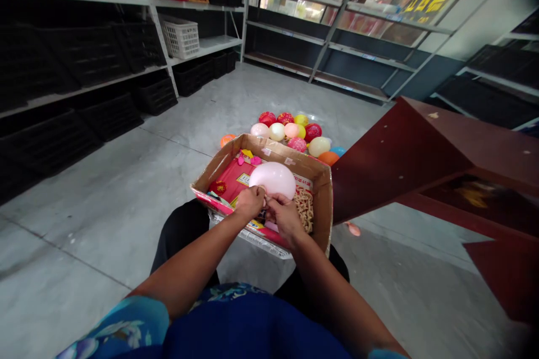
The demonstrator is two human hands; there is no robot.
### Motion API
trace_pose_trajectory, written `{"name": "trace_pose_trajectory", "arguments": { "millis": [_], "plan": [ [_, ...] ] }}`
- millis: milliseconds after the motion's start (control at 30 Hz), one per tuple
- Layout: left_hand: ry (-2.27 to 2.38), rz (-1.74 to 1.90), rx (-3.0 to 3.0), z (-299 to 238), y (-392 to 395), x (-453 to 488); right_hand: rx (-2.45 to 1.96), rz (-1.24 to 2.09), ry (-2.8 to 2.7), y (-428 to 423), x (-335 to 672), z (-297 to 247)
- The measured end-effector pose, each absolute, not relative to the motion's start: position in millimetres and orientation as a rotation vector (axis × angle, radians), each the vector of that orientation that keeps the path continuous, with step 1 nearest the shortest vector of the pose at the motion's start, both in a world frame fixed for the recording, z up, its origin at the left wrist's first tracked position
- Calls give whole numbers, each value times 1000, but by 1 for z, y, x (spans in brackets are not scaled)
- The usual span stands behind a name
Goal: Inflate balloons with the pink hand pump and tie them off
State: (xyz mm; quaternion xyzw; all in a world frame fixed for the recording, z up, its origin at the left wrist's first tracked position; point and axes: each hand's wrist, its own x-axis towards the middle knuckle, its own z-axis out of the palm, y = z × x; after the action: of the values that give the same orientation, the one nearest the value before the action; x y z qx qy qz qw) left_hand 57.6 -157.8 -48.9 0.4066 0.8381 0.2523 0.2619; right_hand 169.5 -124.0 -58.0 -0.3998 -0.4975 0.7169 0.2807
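Note:
A pale pink inflated balloon is held over an open cardboard box in front of me. My left hand pinches at the balloon's near end, where the neck is. Right beside it, my right hand is closed on the same end, fingertips touching or nearly touching the left ones. The neck itself is mostly hidden by my fingers. Inside the box lie a red packet, a heap of small beige pieces and several small pink and yellow pieces. A white plastic basket shows under the box.
Several inflated balloons in mixed colours lie on the floor beyond the box. A dark red wooden piece of furniture stands close on the right. Shelves with black crates line the left, and a metal rack stands at the back.

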Motion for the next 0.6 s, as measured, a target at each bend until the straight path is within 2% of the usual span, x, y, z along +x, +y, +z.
{"name": "trace_pose_trajectory", "arguments": {
  "millis": [167, 300, 367, 600],
  "plan": [
    [2221, 725, 1134, -52, -158, 57, -935, 1275, -2106, -109, 181, -46],
    [2123, 827, 1122, -56, -159, 58, -761, 1054, -2221, -104, 182, -37],
    [2108, 866, 1117, -57, -160, 58, -785, 1097, -2118, -105, 180, -39],
    [2056, 901, 1145, -53, -165, 61, -1048, 1636, -1719, -106, 177, -41]
  ]
}}
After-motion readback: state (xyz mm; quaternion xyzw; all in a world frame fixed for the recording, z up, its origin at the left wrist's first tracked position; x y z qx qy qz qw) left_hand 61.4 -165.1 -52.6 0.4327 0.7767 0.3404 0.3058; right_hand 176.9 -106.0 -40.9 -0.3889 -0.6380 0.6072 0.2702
